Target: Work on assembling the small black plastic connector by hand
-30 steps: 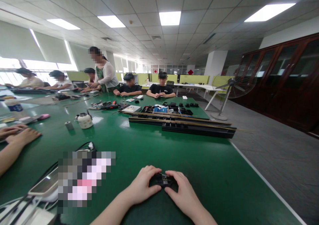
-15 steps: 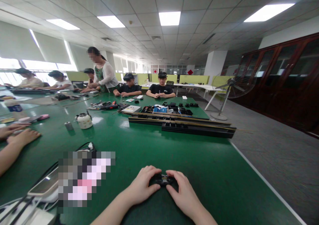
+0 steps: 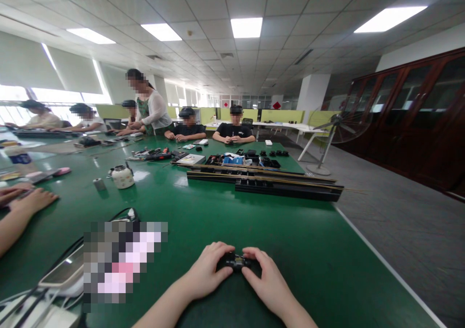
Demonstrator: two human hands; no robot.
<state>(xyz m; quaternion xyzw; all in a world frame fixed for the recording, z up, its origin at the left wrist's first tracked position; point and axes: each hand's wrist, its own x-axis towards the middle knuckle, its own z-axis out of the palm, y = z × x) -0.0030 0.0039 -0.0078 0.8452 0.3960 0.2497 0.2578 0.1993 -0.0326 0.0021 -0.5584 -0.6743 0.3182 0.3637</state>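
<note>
A small black part (image 3: 238, 262) with a lighter, brassy patch in its middle is held between my two hands, just above the green table (image 3: 203, 216). Its exact kind does not show. My left hand (image 3: 211, 269) grips its left end between thumb and fingers. On the other end, my right hand (image 3: 264, 275) closes the same way, thumb nearest me. The fingers cover both ends of the part.
Long black channels (image 3: 290, 192) with thin brass-coloured rods lie across the table ahead. At left are a blurred-out device, a phone (image 3: 63, 272), cables, a white kettle-shaped pot (image 3: 122, 177) and a co-worker's hands (image 3: 34, 202). Other people sit at the far side.
The black part appears turned slightly between my fingers, its middle looking different. Both hands stay in nearly the same place.
</note>
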